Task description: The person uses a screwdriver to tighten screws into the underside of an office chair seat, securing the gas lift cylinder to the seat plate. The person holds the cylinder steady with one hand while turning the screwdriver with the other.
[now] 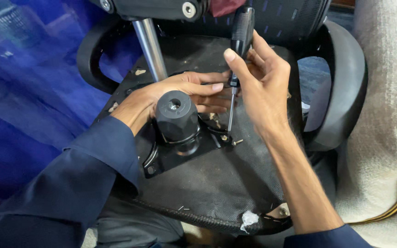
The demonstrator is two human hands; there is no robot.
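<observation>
Right hand: the right hand (260, 85) was clenched around the black handle of a screwdriver (238, 55), thumb pressed along the grip, holding the tool nearly upright.
Screwdriver tip: the metal shaft ran down to a screw (225, 137) at the edge of the black mounting plate (171, 158); it seemed seated in the screw head, though the contact was too small to confirm.
Left hand: the left hand (173, 94) lay flat on the plate behind the round black knob (176, 115), its fingertips (217, 87) touching the screwdriver shaft, grasping nothing.
Loose screw: a second screw (238, 142) lay on its side just beside the first.
Seat underside: the plate sat on the upturned chair seat (217, 183), covered in black fabric torn at its near edge.
Chair parts: a chrome gas cylinder (150, 48) rose behind the left hand; black armrests (345, 82) curved on both sides.
Surroundings: blue cloth (24, 101) lay to the left, pale fabric (387, 115) to the right.
</observation>
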